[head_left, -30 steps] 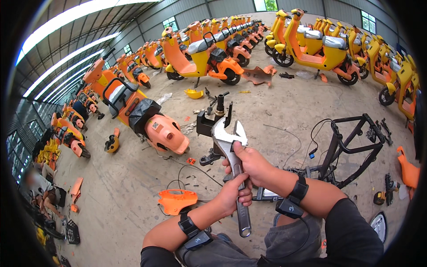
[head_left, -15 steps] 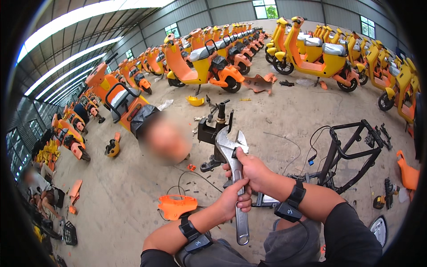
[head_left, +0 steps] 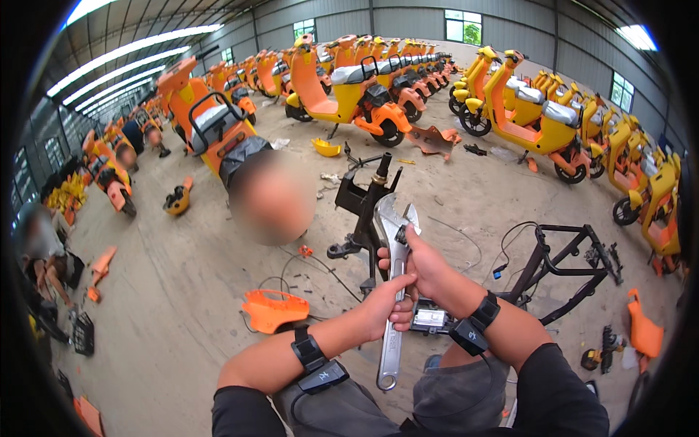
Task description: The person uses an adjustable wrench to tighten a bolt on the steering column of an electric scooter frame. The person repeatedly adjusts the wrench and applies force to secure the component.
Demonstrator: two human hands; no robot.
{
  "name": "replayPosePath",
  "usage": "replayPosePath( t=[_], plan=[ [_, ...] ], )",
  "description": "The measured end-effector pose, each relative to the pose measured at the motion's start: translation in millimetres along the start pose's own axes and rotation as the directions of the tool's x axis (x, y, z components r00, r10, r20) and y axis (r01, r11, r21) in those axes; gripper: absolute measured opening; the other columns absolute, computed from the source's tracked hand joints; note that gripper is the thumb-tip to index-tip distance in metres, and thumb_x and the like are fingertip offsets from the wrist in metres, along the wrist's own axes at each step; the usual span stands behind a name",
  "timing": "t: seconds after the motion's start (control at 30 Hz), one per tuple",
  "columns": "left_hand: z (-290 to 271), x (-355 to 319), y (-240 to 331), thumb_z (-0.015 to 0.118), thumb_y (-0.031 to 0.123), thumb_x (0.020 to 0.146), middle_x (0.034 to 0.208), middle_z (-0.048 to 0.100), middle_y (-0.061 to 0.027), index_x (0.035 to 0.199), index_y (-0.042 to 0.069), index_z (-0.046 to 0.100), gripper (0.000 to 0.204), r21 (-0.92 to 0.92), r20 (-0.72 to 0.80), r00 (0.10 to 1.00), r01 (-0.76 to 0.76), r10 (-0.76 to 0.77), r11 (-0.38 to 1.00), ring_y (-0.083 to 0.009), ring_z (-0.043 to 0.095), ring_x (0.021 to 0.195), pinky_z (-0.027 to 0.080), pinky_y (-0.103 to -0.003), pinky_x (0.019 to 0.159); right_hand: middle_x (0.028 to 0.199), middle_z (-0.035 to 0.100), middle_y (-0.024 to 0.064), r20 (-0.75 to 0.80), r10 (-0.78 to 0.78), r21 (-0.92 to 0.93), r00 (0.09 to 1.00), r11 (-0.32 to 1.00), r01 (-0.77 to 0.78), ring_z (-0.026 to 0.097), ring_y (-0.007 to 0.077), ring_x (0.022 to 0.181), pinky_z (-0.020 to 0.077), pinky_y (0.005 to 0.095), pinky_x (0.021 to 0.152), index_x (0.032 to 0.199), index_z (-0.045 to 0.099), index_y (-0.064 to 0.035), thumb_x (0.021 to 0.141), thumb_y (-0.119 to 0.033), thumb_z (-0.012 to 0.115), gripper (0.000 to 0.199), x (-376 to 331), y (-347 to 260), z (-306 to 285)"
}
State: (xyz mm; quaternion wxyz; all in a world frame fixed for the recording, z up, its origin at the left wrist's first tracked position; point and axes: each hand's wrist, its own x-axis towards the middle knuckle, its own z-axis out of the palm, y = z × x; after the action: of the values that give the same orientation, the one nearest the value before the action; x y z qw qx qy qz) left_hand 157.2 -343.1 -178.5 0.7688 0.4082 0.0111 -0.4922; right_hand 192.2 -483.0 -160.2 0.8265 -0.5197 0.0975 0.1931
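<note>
L grip [head_left: 382, 306] + R grip [head_left: 431, 271] both clamped on adj. wrench [head_left: 398, 255], ctr frame; prob. sizing jaws, next needs fine tweak.

White character on each black wrist box [head_left: 324, 378]; marks on wrench handle [head_left: 391, 355] illegible.

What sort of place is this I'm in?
Probably a scooter workshop or storage hall: there are rows of yellow-and-orange scooters, a bare black frame and a large adjustable wrench.
</note>
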Motion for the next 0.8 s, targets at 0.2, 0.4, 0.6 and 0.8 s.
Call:
replayPosePath(
  t=[0.2, 0.4, 0.6, 0.8],
  plan=[
    [4, -21, -2, 0.052, 0.045, 0.098, 0.049, 0.028, 0.0063, 0.070, 0.016, 0.041, 0.042, -0.024, -0.013, 1.000, -0.006, 0.005, 1.000, -0.0081, 0.028, 0.038, 0.026, -0.026, 0.041, 0.098, 0.070, 0.0121, -0.003, -0.194, -0.111, 0.981, 0.975, 0.192, 0.066, 0.0195, 0.085, 0.0535, 0.0321, 0.079, 0.117, 0.062, 0.0040, 0.104, -0.051, 0.040, 0.060, -14, 14, 15],
    [-3, -40, -3, 0.053, 0.042, 0.097, 0.052, 0.028, 0.0058, 0.077, 0.012, 0.049, 0.037, 0.034, 0.064, 0.995, -0.077, 0.075, 0.996, -0.0086, 0.027, 0.039, 0.024, -0.027, 0.040, 0.104, 0.068, 0.0098, -0.024, -0.176, 0.019, 0.984, 0.984, 0.176, 0.066, 0.0190, 0.083, 0.0550, 0.0339, 0.070, 0.130, 0.050, -0.0076, 0.103, -0.058, 0.035, 0.059, -29, 7, 43],
    [-5, -50, -5, 0.052, 0.043, 0.099, 0.057, 0.040, 0.0019, 0.088, 0.010, 0.051, 0.034, 0.055, 0.018, 0.970, -0.244, 0.244, 0.968, -0.0126, 0.041, 0.046, 0.034, -0.028, 0.045, 0.105, 0.068, 0.0116, -0.087, -0.158, -0.175, 0.984, 0.974, 0.141, 0.065, 0.0204, 0.086, 0.0550, 0.0379, 0.072, 0.125, 0.052, -0.0050, 0.103, -0.057, 0.036, 0.059, -17, -4, 64],
    [-31, -58, 8, 0.043, 0.038, 0.105, 0.083, 0.062, -0.0109, 0.110, 0.005, 0.047, 0.033, 0.216, -0.247, 0.900, -0.309, 0.358, 0.926, -0.0257, 0.067, 0.069, 0.059, -0.041, 0.070, 0.105, 0.068, 0.0215, -0.063, -0.198, -0.102, 0.978, 0.976, 0.191, 0.069, 0.0291, 0.085, 0.0566, 0.0400, 0.074, 0.123, 0.051, 0.0075, 0.105, -0.042, 0.044, 0.053, 52, -8, 85]
  ],
)
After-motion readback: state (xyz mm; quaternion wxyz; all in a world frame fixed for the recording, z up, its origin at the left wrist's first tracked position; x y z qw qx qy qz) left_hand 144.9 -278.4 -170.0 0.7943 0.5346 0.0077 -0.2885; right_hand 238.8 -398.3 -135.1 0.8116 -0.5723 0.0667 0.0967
